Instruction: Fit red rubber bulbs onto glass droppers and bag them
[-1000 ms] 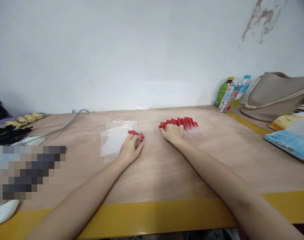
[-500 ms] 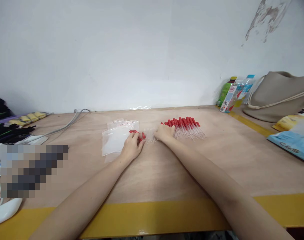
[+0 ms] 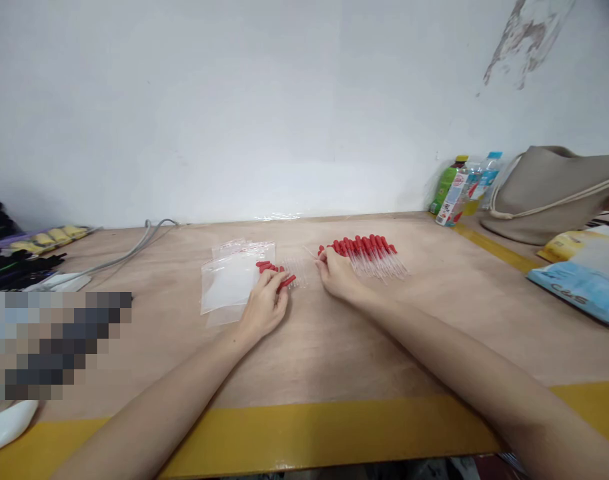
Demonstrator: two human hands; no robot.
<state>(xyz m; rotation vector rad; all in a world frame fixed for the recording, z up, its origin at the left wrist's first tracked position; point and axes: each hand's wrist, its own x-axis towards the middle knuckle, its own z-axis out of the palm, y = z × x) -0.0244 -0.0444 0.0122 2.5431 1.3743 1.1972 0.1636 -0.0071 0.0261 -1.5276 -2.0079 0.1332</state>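
My left hand (image 3: 265,303) pinches a red rubber dropper bulb (image 3: 288,281) between thumb and fingers. Several loose red bulbs (image 3: 265,266) lie just beyond its fingertips, by the edge of the clear plastic bags (image 3: 227,283). My right hand (image 3: 338,275) is closed on a thin clear dropper tube (image 3: 311,252), whose end sticks out toward the left. Between both hands, a row of bare clear tubes (image 3: 297,270) rests on the table. Right of my right hand lies a row of droppers (image 3: 369,248), with red bulbs fitted on clear tubes.
The wooden table (image 3: 304,360) has yellow tape (image 3: 284,433) along its front edge. Bottles (image 3: 454,193), a grey bag (image 3: 549,193) and a blue packet (image 3: 574,293) stand or lie at right. Cables (image 3: 129,253) and a blurred-out patch (image 3: 49,347) are at left.
My right hand has lifted from the bare tubes and turned, now with one tube in its fingers. The red bulb in my left hand has tilted toward the right.
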